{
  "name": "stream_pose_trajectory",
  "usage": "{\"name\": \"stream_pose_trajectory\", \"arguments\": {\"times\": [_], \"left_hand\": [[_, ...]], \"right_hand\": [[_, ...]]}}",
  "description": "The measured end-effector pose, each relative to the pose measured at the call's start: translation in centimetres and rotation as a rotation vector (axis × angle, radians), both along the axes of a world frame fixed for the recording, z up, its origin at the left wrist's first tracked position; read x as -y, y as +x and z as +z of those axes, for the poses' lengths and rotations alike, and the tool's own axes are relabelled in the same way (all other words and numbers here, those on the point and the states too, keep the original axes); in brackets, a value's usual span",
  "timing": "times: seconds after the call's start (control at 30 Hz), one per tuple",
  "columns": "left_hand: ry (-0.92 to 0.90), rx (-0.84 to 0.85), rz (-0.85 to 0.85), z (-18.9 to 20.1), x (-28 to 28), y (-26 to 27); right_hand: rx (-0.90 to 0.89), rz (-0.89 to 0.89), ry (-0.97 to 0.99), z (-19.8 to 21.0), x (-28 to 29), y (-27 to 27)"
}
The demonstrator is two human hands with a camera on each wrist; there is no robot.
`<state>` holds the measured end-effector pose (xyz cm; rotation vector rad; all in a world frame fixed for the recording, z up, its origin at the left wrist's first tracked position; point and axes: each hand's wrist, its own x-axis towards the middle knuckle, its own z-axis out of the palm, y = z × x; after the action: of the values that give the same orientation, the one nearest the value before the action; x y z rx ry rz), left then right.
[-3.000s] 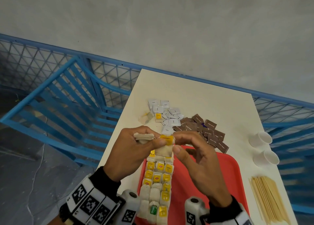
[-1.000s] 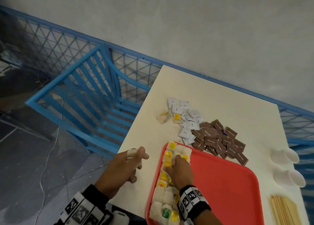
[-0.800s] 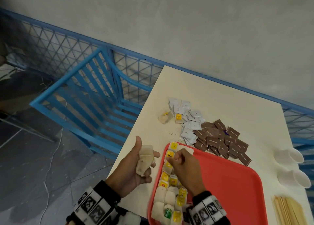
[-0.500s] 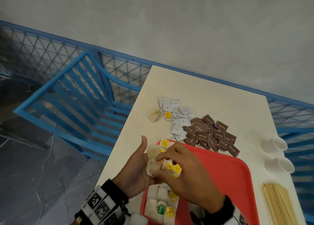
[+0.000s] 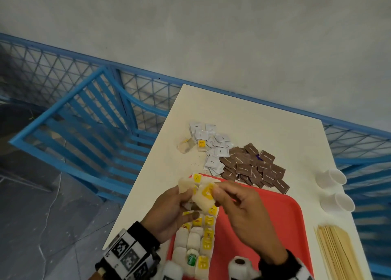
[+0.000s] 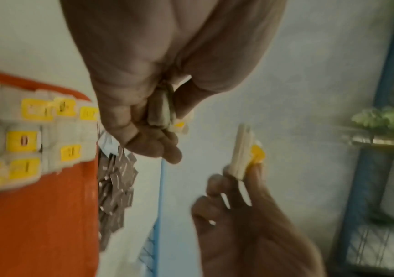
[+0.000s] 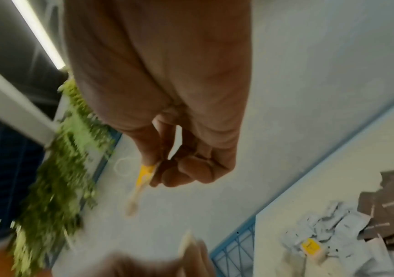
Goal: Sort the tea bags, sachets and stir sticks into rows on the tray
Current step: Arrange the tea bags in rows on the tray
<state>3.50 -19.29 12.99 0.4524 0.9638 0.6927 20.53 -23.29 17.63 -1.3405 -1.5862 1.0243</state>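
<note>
Above the tray's near left corner: I see both hands raised together over the red tray (image 5: 264,220), each holding tea bags.
Left hand: my left hand (image 5: 169,212) has fingers curled round a small stack of tea bags (image 6: 161,110), pressed between thumb and fingers.
Right hand: my right hand (image 5: 243,212) pinches one tea bag (image 5: 204,197) by its yellow tag, thumb against forefinger; the other fingers are curled in.
Held bag: it hangs between the two hands, just touching the left hand's stack in the head view; in the left wrist view the two look slightly apart.
Tray rows: three rows of tea bags (image 5: 196,241) run along the tray's left side, most with yellow tags, one with a green tag.
Table: on the cream table (image 5: 243,118) beyond the tray lie a pile of white sachets (image 5: 213,146) and, touching it to the right, a pile of brown sachets (image 5: 254,165).
Loose bags: one tea bag (image 5: 185,145) lies left of the white pile.
Right edge: two white cups (image 5: 336,188) lie on their sides, with stir sticks (image 5: 336,252) in a flat bundle nearer me.
</note>
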Motion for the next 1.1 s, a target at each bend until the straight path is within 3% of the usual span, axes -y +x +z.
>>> {"name": "stream_pose_trajectory", "arguments": {"times": [0.07, 0.17, 0.27, 0.37, 0.53, 0.8, 0.9, 1.1], "left_hand": [[0.094, -0.125, -0.004, 0.3, -0.3, -0.5], [0.259, -0.152, -0.037, 1.9, -0.6, -1.1], [0.588, -0.253, -0.202, 4.7, -0.4, -0.8], [0.785, -0.334, -0.237, 5.3, -0.4, -0.4], [0.679, -0.277, -0.079, 4.9, -0.7, -0.5], [0.563, -0.324, -0.076, 3.1, -1.2, -0.4], [0.549, -0.407, -0.048, 2.1, -1.4, -1.4], [0.480, -0.589, -0.135, -1.0, -0.7, -5.5]], "right_hand": [[-0.053, -0.022, -0.084, 0.5, -0.3, 1.0], [0.064, -0.013, -0.083, 0.9, -0.8, 2.0], [0.172, 0.030, -0.037, 1.2, -1.2, 2.3], [0.080, -0.007, -0.035, 1.3, -1.5, 2.1], [-0.094, -0.046, -0.138, 0.4, -1.3, 1.3], [-0.230, -0.148, -0.135, -0.6, -2.0, 0.3], [-0.236, -0.226, -0.272, -3.6, -2.7, 1.1], [-0.028, -0.351, -0.605, -14.2, -3.9, 1.6]]}}
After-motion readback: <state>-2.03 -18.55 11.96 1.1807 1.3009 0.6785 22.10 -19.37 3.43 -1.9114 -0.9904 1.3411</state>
